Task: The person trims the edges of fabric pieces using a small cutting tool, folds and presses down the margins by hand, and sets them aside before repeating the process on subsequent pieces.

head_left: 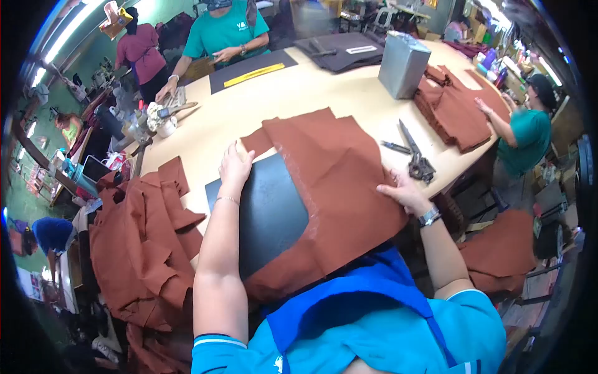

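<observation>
A wide reddish-brown fabric piece [339, 181] lies in front of me, partly over a dark flat board [271, 209]. A whitish line runs along its curved inner edge. My left hand [237, 164] is at the board's upper left corner, fingers apart, close to a narrow strip of the same fabric; I see nothing held in it. At the right edge of the fabric piece, my right hand [403, 192] has the cloth between thumb and fingers. Large dark scissors [415, 153] lie on the table right of the fabric, beside a small dark tool [395, 147].
Brown fabric [146, 237] is heaped at left; another stack [451, 112] lies at right by a metal can [403, 65]. A brush [177, 110] and white pot [165, 126] stand far left. Co-workers in green [224, 34] [528, 134] work around the table [249, 112].
</observation>
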Tool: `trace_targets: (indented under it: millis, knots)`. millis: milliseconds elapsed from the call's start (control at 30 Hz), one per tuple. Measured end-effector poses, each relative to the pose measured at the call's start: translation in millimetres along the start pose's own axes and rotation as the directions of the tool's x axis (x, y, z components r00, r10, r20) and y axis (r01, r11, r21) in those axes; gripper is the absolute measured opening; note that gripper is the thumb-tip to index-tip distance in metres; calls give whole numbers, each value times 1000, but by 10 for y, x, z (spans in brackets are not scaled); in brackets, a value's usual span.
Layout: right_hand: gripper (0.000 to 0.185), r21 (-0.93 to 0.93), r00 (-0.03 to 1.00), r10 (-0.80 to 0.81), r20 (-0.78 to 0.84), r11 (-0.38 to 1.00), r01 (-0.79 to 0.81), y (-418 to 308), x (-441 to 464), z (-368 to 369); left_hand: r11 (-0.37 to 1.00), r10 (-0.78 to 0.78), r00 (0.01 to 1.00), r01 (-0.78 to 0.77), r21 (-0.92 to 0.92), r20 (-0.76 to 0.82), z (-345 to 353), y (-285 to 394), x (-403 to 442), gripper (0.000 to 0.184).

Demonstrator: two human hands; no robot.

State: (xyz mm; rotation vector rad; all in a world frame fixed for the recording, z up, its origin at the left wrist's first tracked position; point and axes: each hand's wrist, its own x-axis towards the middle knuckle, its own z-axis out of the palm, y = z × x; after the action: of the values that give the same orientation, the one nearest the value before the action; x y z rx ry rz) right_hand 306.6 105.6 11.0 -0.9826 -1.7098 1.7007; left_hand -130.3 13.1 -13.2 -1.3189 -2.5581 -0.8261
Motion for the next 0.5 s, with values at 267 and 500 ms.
trace_targets:
  millis: [267,500]
  knots:
    - [50,-277,993,74,86,960,-48,-162,97,5,981,-97,979,125,-149,180,180,-4,288,16]
    - [67,-826,897,410,165,554,-101,-671,532,-90,917,-116,992,89,-390,-45,-190,-332,135,14]
